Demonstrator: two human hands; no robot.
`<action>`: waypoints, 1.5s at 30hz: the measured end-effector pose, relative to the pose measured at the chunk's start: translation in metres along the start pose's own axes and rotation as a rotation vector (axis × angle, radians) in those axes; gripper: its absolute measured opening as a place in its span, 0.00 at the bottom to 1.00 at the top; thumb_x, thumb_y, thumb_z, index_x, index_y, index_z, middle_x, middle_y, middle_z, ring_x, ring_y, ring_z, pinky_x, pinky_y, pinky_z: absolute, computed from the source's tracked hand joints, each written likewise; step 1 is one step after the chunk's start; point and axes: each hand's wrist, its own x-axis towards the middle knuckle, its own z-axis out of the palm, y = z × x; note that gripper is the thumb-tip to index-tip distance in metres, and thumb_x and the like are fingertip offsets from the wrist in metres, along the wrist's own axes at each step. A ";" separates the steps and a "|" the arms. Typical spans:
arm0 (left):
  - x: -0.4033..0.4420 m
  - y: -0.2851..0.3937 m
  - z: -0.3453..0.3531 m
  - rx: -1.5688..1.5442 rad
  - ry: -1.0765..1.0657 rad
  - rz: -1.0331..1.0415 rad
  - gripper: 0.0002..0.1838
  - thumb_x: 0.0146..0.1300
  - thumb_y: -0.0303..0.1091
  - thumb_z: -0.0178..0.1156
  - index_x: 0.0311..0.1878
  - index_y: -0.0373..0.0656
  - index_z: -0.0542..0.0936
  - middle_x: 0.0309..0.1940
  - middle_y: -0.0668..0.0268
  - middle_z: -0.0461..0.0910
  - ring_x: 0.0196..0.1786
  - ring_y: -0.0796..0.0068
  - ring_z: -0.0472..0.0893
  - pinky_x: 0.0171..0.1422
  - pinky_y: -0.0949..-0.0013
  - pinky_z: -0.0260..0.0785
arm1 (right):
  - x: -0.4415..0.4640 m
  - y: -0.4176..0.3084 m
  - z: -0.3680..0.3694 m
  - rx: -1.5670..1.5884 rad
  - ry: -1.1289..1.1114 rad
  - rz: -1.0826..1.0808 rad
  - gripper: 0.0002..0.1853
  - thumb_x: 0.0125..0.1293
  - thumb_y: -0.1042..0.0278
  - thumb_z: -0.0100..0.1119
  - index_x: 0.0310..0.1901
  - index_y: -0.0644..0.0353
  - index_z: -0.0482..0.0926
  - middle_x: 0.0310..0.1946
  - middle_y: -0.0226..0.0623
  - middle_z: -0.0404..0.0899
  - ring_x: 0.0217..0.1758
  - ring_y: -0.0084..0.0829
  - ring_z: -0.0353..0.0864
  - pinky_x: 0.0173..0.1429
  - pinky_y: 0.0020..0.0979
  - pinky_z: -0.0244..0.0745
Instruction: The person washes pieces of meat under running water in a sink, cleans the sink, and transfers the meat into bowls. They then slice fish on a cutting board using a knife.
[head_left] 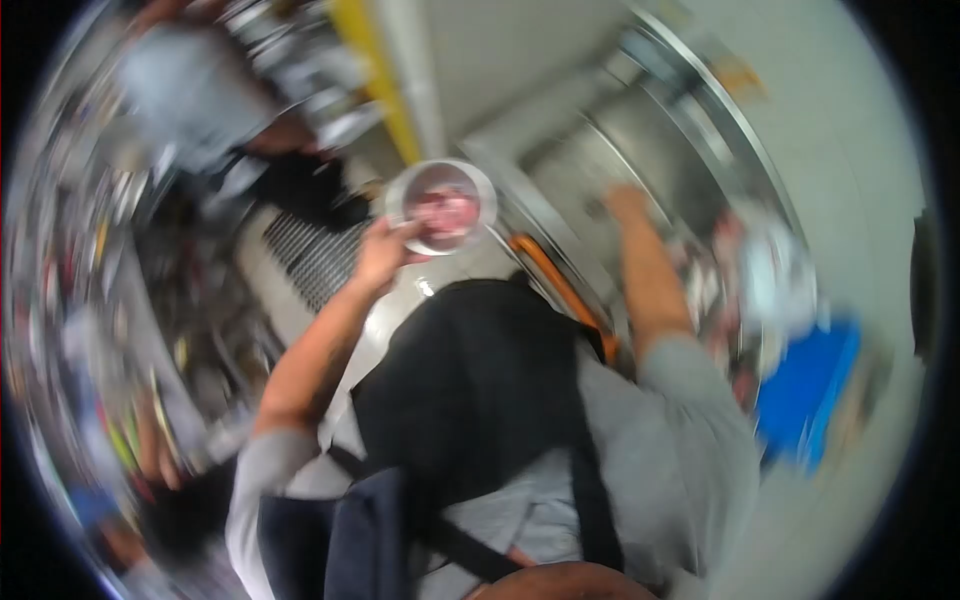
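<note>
White bowl (484, 185) in the air, a little left of the middle in the head view, just beyond the person's dark apron (470, 390); pinkish-red pieces (447, 212) lie inside it. From where I stand, the left hand (383, 253) has it by the near left side, fingers pinching the rim, with the floor below. The right hand (628, 205) reaches far to the right, over a metal surface (560, 170); it is too blurred for me to tell whether its fingers are spread or pressed together, or whether they touch anything.

Nearer along that right side are blurred pale and reddish items (700, 285), a whitish plastic bag (775, 275) and something flat and blue (810, 390). An orange bar (555, 275) runs along the near edge. Far left, another person (200, 95) stands beside a yellow post (375, 75).

As for progress, I judge it partway: the pieces are already in the bowl, but the bowl is not set down. How much is left, I cannot tell.
</note>
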 end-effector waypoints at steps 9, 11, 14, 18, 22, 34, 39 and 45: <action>-0.035 -0.115 -0.109 0.041 -0.249 -0.131 0.11 0.77 0.32 0.56 0.57 0.39 0.78 0.45 0.63 0.85 0.41 0.74 0.86 0.40 0.72 0.85 | -0.267 -0.133 0.028 0.589 0.474 0.176 0.15 0.67 0.70 0.57 0.54 0.52 0.84 0.48 0.45 0.84 0.56 0.48 0.83 0.60 0.49 0.79; -0.022 -0.143 -0.062 0.132 -0.287 -0.169 0.16 0.76 0.33 0.58 0.62 0.40 0.76 0.54 0.63 0.83 0.49 0.72 0.85 0.47 0.70 0.81 | -0.324 -0.072 0.073 0.664 0.480 0.240 0.14 0.67 0.71 0.55 0.51 0.52 0.85 0.46 0.46 0.83 0.56 0.47 0.83 0.60 0.49 0.79; -0.042 -0.091 -0.134 0.032 -0.370 -0.148 0.13 0.76 0.33 0.57 0.58 0.40 0.77 0.50 0.64 0.84 0.45 0.73 0.85 0.46 0.70 0.82 | -0.438 -0.128 0.036 0.619 0.464 0.515 0.15 0.69 0.65 0.59 0.56 0.52 0.84 0.53 0.46 0.84 0.59 0.49 0.81 0.64 0.44 0.77; -0.055 -0.095 -0.080 0.023 -0.397 -0.119 0.10 0.76 0.33 0.57 0.55 0.40 0.78 0.44 0.64 0.85 0.38 0.76 0.85 0.41 0.72 0.85 | -0.561 -0.085 0.102 0.558 0.174 0.931 0.15 0.68 0.65 0.61 0.55 0.44 0.86 0.60 0.48 0.81 0.62 0.52 0.81 0.65 0.46 0.76; -0.063 -0.102 -0.062 0.057 -0.376 -0.105 0.09 0.76 0.33 0.56 0.53 0.40 0.79 0.42 0.64 0.85 0.35 0.77 0.85 0.37 0.73 0.85 | -0.607 -0.066 0.120 0.715 0.239 1.131 0.13 0.68 0.66 0.61 0.52 0.46 0.87 0.54 0.47 0.84 0.59 0.49 0.83 0.61 0.45 0.78; -0.082 -0.125 0.008 0.177 -0.360 -0.189 0.13 0.77 0.34 0.56 0.60 0.42 0.77 0.49 0.67 0.84 0.45 0.77 0.83 0.44 0.73 0.81 | -0.464 0.011 0.093 0.637 0.579 0.601 0.12 0.68 0.69 0.58 0.50 0.53 0.86 0.46 0.44 0.85 0.53 0.50 0.82 0.59 0.47 0.77; -0.108 -0.123 0.052 0.111 -0.261 -0.146 0.09 0.77 0.31 0.54 0.52 0.38 0.79 0.39 0.64 0.86 0.34 0.78 0.86 0.36 0.75 0.86 | -0.428 0.039 0.088 0.719 0.656 0.486 0.10 0.64 0.73 0.61 0.46 0.54 0.86 0.42 0.43 0.84 0.50 0.47 0.83 0.56 0.44 0.78; -0.118 -0.136 0.071 0.157 -0.229 -0.150 0.12 0.77 0.32 0.53 0.58 0.39 0.76 0.47 0.65 0.84 0.42 0.79 0.84 0.42 0.75 0.83 | -0.421 0.070 0.102 0.909 0.537 0.375 0.09 0.62 0.76 0.66 0.45 0.58 0.85 0.38 0.41 0.83 0.44 0.40 0.85 0.50 0.37 0.80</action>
